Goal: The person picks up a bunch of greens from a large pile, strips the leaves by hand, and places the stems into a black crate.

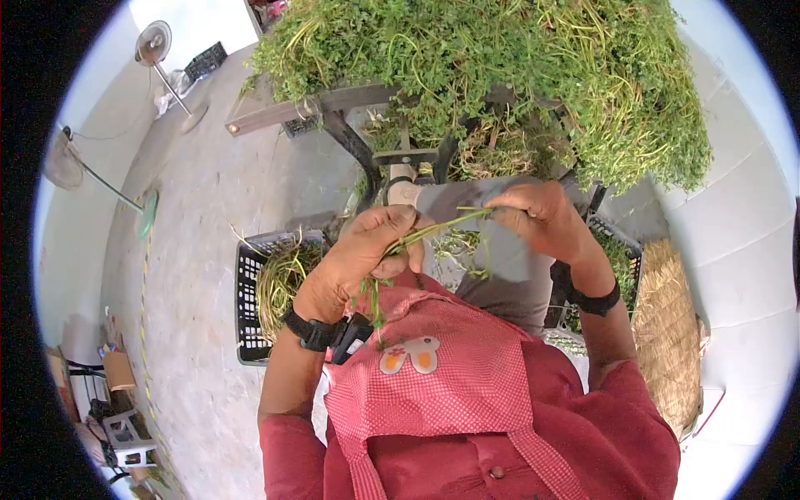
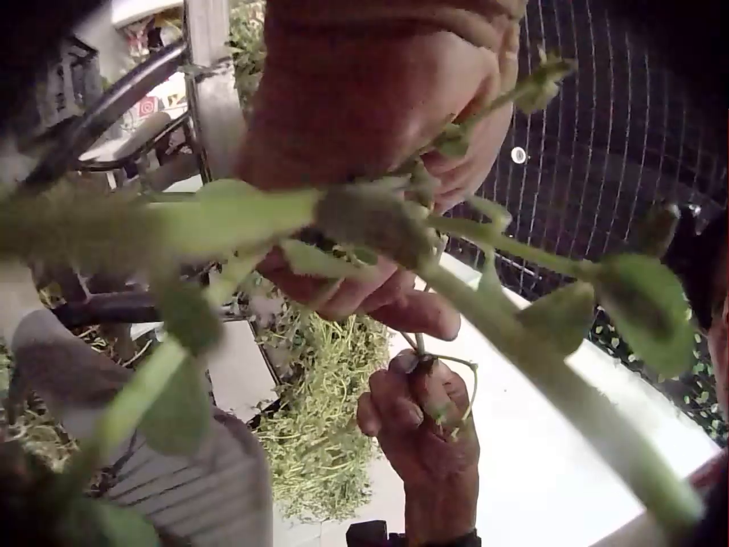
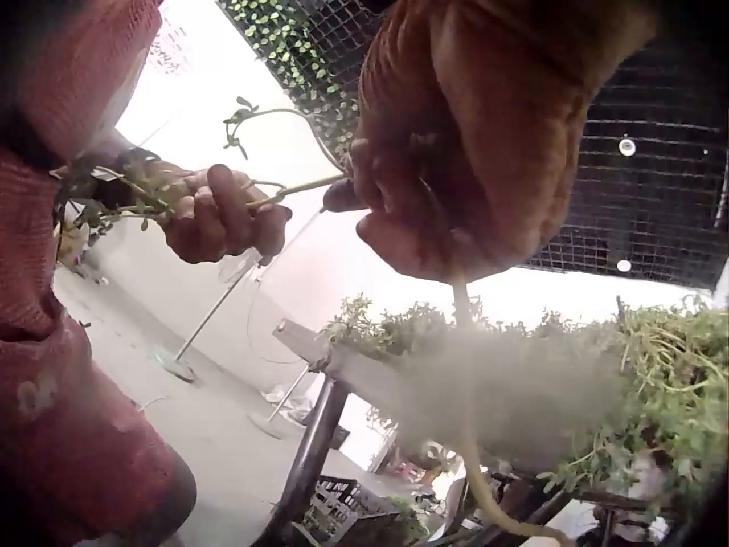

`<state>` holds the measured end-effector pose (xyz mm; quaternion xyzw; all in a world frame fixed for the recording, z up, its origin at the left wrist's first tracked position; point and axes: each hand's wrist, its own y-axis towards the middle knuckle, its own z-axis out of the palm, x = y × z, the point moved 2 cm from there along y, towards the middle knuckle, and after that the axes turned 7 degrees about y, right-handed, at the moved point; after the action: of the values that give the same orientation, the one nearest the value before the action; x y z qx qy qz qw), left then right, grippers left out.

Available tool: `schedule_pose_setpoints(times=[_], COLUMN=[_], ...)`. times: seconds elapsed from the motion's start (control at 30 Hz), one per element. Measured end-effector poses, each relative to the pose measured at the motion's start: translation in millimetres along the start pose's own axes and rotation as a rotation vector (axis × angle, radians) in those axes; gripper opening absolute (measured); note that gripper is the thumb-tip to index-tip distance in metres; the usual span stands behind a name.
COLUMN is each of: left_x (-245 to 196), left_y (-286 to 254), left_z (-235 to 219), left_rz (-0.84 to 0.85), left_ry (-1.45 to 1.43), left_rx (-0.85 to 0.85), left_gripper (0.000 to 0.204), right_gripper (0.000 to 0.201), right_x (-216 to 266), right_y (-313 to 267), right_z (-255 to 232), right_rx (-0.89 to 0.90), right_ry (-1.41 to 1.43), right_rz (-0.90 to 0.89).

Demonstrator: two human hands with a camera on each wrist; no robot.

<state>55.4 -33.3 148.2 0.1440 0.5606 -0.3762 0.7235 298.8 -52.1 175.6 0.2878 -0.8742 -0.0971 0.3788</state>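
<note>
My left hand [image 1: 371, 242] grips a few thin green stems [image 1: 450, 223] with small leaves, in front of the chest. Leafy ends hang below that hand over the red checked apron [image 1: 450, 367]. At the far end of the stems, my right hand [image 1: 546, 221] pinches them between thumb and fingers. Leaves and stems cross close before the lens in the left wrist view, partly covering the left hand [image 2: 365, 125]. From the right wrist, a stem [image 3: 302, 188] runs between the two hands, and a pale stem [image 3: 473, 445] hangs below the right hand [image 3: 478, 160].
A big heap of leafy greens [image 1: 467, 58] covers the table [image 1: 292, 112] ahead. Black crates with greens stand at the left [image 1: 250, 308] and right [image 1: 633, 258]. Beside the right crate is a woven straw thing [image 1: 667, 333]. Fans [image 1: 154, 46] stand at the far left.
</note>
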Motion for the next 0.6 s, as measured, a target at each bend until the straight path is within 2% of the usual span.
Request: schedule_pose_setpoints(times=[0.07, 0.2, 0.43, 0.5, 0.53, 0.6], left_x=[5, 2, 13, 28, 35, 40], left_y=[1, -5, 0, 5, 9, 14], left_z=[-3, 6, 13, 7, 8, 11], left_rz=[-0.004, -0.015, 0.036, 0.053, 0.058, 0.362], left_ry=[0.036, 0.066, 0.29, 0.527, 0.536, 1.347], left_rx=[0.032, 0.097, 0.15, 0.049, 0.065, -0.279], left_gripper=[0.033, 0.041, 0.034, 0.021, 0.021, 0.013], right_gripper=[0.014, 0.014, 0.014, 0.014, 0.014, 0.014], right_x=[-7, -8, -4, -2, -1, 4], right_y=[2, 2, 2, -2, -6, -12], right_z=[1, 2, 2, 3, 6, 16], right_rx=[-0.051, -0.036, -0.034, -0.037, -0.002, 0.024], right_ry=[0.08, 0.048, 0.076, 0.022, -0.08, -0.192], right_rz=[-0.098, -0.053, -0.059, -0.057, -0.05, -0.031])
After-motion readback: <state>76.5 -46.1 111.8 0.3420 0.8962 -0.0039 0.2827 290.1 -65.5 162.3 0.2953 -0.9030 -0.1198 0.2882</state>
